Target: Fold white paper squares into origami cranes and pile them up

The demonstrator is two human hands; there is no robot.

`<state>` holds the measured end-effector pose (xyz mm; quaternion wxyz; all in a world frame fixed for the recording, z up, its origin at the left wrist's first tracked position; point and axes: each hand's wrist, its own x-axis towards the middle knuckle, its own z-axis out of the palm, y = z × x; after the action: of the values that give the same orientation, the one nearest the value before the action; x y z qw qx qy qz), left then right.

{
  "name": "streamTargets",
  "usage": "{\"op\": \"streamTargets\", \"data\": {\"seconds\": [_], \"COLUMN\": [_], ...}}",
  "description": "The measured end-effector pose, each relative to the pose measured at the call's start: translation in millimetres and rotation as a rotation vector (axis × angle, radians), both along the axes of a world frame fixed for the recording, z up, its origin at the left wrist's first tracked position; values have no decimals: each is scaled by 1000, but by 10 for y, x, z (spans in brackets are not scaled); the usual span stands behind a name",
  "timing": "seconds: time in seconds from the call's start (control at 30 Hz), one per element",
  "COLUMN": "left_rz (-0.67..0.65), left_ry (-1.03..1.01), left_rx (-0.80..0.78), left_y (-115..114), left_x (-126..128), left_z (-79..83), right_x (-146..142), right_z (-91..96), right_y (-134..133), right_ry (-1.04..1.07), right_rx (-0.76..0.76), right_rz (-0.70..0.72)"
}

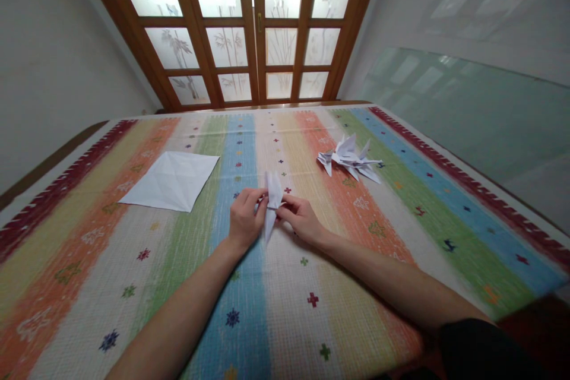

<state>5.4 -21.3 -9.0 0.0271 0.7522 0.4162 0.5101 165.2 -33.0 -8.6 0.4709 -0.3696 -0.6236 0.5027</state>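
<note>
My left hand (244, 215) and my right hand (301, 218) meet at the middle of the table and pinch a narrow folded piece of white paper (272, 195) from both sides. The paper stands upright between my fingertips, with one point up and one point down. Both hands are closed on it. A flat white paper square (171, 181) with crease lines lies to the left of my left hand. Folded white paper figures (350, 158) lie to the upper right of my right hand.
A striped, multicoloured cloth (187, 285) covers the table. Wooden doors with frosted glass panes (249, 24) stand behind the table's far edge. A pale wall with a greenish panel (467, 107) runs along the right side.
</note>
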Motion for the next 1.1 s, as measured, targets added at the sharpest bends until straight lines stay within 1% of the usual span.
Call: {"op": "streamTargets", "data": {"seconds": [0.07, 0.13, 0.23, 0.3, 0.37, 0.43, 0.5, 0.57, 0.63, 0.7, 0.77, 0.83, 0.97, 1.03, 1.1], "left_rz": [-47, -99, -183, -215, -228, -247, -260, -243, -205, -196, -241, -292, -300, -328, -356], "left_ry": [16, 5, -38, -64, -109, -206, -344, -476, -605, -742, -844, -864, -801, -753, -684], "left_rx": [2, -34, -125, -207, -294, -377, -466, -581, -683, -754, -810, -861, -876, -897, -924], "left_y": [-6, -17, -45, -68, -86, -89, -69, -31, 16, 62, 97, 119, 131, 124, 111], "left_x": [4, 9, 31, 59, 86, 103, 106, 99, 89, 78, 70, 63, 54, 45, 32], "left_z": [1, 7, 38, 73, 108, 129, 130, 113, 87, 61, 40, 22, -9, -14, -13], "right_x": [9, 24, 46, 55, 58, 58, 59, 68, 88, 120, 161, 205, 277, 292, 291], "right_z": [35, 68, 80, 64, 43, 30, 25, 17, 0, -22, -42, -47, -5, 25, 41], "right_y": [-15, -32, -56, -73, -95, -115, -126, -122, -102, -70, -26, 26, 119, 139, 141], "right_ry": [-87, -205, -323, -364, -433, -544, -670, -764, -797, -758, -661, -541, -383, -352, -337], "right_rx": [62, 197, 359, 451, 572, 678, 732, 759, 806, 857, 862, 797, 570, 519, 518], "right_rz": [-54, -137, -247, -282, -278, -265, -264, -265, -229, -166, -128, -112, 3, 41, 76]}}
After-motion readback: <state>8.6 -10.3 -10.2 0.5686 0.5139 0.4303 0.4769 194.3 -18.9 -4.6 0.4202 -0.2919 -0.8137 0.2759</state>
